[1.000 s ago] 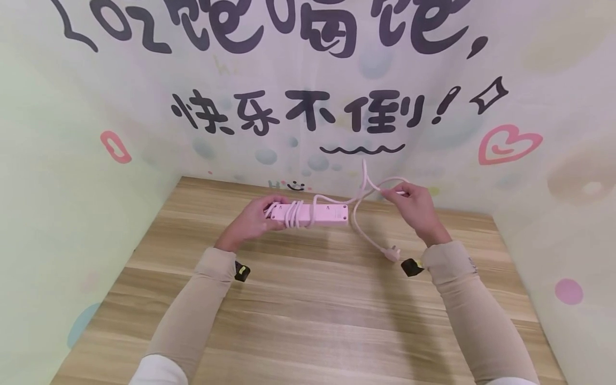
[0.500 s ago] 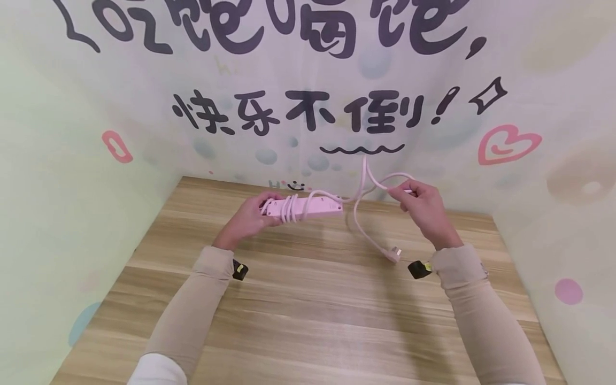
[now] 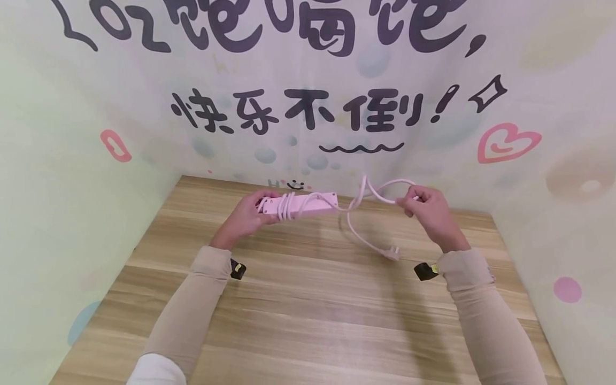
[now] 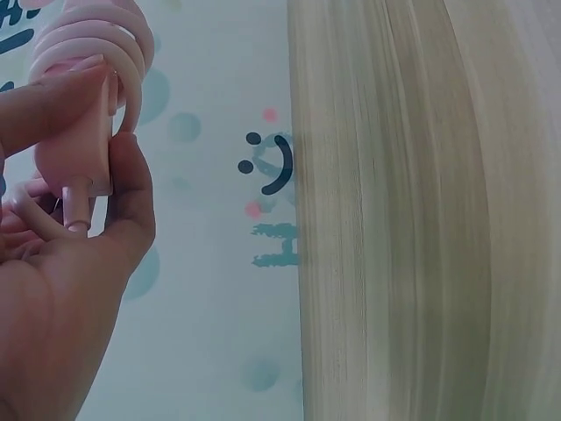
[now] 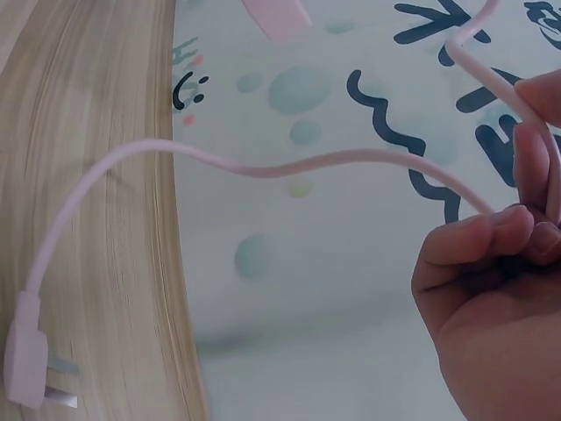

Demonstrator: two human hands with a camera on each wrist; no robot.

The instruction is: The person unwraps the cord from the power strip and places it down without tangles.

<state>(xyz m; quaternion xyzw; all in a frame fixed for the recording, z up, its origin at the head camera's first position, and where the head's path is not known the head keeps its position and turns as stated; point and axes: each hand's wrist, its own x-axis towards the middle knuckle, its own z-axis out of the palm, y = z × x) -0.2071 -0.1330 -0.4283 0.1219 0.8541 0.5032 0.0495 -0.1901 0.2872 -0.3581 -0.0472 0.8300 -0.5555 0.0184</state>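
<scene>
My left hand (image 3: 244,215) grips one end of a pink power strip (image 3: 320,203), thumb on one side and fingers on the other. Several turns of the strip's cord (image 3: 287,206) wrap round its body near that hand. In the left wrist view the cord leaves the strip's end (image 4: 77,197) between my fingers. Off to the right, my right hand (image 3: 430,214) pinches the loose cord (image 3: 382,198), which loops up between the two hands. From the right hand a free length runs back left and down to the plug (image 3: 392,253), whose metal prongs (image 5: 61,399) show in the right wrist view.
A wood-grain table (image 3: 308,321) lies under both hands. Behind it rises a pale wall (image 3: 298,69) with black lettering and drawings. Side walls (image 3: 568,214) flank the table. Each wrist carries a small black camera (image 3: 425,271).
My right hand has moved right and slightly down, drawing the cord with it, and the loop's top has dropped. My left hand and the strip have shifted a little left, the strip's far end rising.
</scene>
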